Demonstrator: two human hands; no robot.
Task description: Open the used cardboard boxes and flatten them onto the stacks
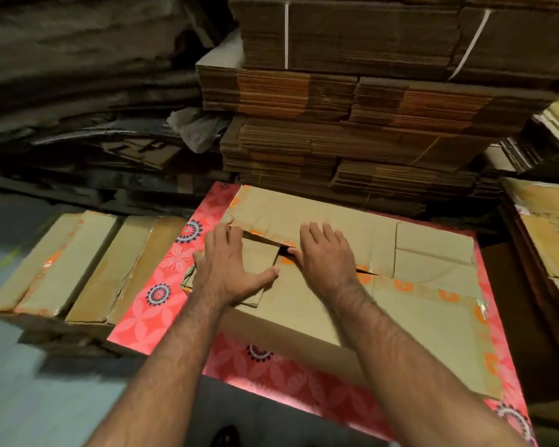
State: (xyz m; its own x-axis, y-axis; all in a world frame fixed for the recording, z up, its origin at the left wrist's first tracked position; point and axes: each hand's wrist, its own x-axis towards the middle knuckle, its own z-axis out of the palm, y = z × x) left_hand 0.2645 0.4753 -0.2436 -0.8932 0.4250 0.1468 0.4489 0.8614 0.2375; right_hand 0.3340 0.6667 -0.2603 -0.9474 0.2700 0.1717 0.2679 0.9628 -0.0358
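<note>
A flattened brown cardboard box [410,304] with orange printed tape lies spread on a pink flowered sheet [162,301] in the middle of the head view. My left hand [229,269] presses flat on a small folded flap at the box's left side, fingers straight and thumb spread. My right hand [326,256] lies palm down just right of it, fingers straight, over the gap between two flaps. Neither hand grips anything.
Another flattened box [78,266] lies on a low stack at the left. Tall strapped bundles of flat cardboard [352,101] rise behind. More cardboard [549,233] stands at the right edge. Dark crushed sheets [78,91] pile up at the back left. Grey floor [46,398] shows in front.
</note>
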